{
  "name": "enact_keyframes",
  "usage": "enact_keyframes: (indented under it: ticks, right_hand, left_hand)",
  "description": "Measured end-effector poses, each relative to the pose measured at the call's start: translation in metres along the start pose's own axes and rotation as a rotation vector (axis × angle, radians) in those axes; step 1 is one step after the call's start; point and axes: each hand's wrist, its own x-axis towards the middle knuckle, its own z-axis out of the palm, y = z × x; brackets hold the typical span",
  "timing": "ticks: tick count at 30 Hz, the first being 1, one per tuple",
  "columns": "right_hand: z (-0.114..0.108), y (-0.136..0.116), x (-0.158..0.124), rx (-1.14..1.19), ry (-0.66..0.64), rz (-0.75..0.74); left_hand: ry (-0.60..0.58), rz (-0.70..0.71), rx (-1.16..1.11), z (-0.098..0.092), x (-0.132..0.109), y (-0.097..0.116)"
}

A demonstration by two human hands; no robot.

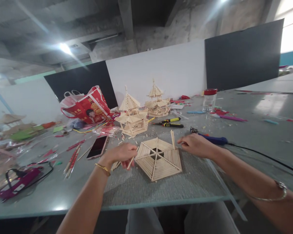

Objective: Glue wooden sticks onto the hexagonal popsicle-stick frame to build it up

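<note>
On the table in front of me lies a flat six-sided wooden stick frame (pixel 167 164), with rows of thin sticks between its spokes and an open middle. My left hand (pixel 127 154) is closed at its left edge, pinching a thin wooden stick (pixel 130 163). More loose sticks (pixel 116 165) lie under that hand. Beyond the frame's right corner my right hand (pixel 195 144) is held with fingers curled together; what they hold, if anything, is hidden. Short sticks (pixel 173 139) stand upright at the frame's edge near it. A blue glue gun (pixel 215 139) lies just behind the right hand.
Two pagoda-like stick models (pixel 132 118) (pixel 157 104) stand behind. Pliers (pixel 171 123), a phone (pixel 97 147), a red-lidded jar (pixel 210 100) and a red bag (pixel 88 105) lie around. A black cord (pixel 263 156) runs right. The table's front edge (pixel 166 204) is close.
</note>
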Motion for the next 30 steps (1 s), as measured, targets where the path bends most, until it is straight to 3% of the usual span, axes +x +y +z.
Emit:
enact_keyframes:
  ticks: [9,16,30]
  right_hand:
    - [0.000,-0.003,-0.001,0.018,-0.056,-0.042]
    - [0.000,-0.001,0.000,0.045,-0.086,-0.064]
    - [-0.003,-0.003,-0.002,0.124,-0.116,-0.152]
  left_hand:
    - [-0.051,0.052,-0.082,0.001,-0.001,0.002]
    - [-0.023,0.047,-0.124,0.002,0.000,0.003]
    - [0.099,0.028,-0.233,-0.007,0.010,-0.012]
